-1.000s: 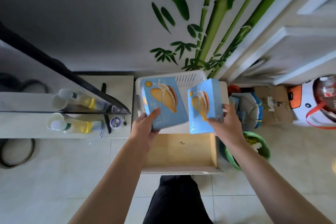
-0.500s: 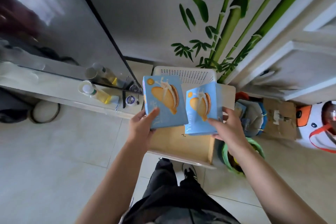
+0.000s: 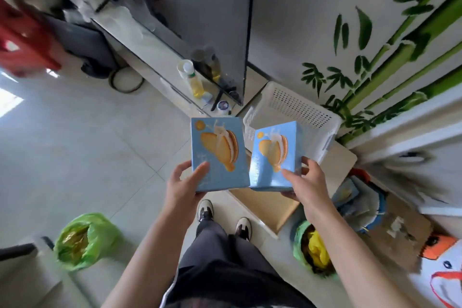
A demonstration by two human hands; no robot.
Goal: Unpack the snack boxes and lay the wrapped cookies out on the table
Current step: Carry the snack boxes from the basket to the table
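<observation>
The left hand [image 3: 186, 189] is gripping the left box [image 3: 217, 154] by its lower left corner, thumb lying across the printed front and fingers curled behind. The right hand [image 3: 308, 182] is gripping the right box [image 3: 276, 156] by its lower right corner in the same way, thumb on the front, fingers wrapped round the side. Both boxes are being held upright in the air, side by side and nearly touching, above the near edge of a low wooden stand [image 3: 265, 204]; neither is resting on anything.

They look like thin glossy cardboard, pale blue, flat-sided and square-cornered, with a sandwich cookie printed on each front. Judging by how easily one hand is carrying each, they are probably light. The walls should be stiff enough for a corner grip, yet would likely dent under a hard squeeze, and the cookies inside are probably brittle. The shiny finish may be slightly slippery, so holding across two opposite faces seems safest. Both appear to be closed still; the top flaps would likely be the place to open them.

Behind the right box, a white perforated plastic basket [image 3: 297, 111] is sitting at the stand's far edge.
</observation>
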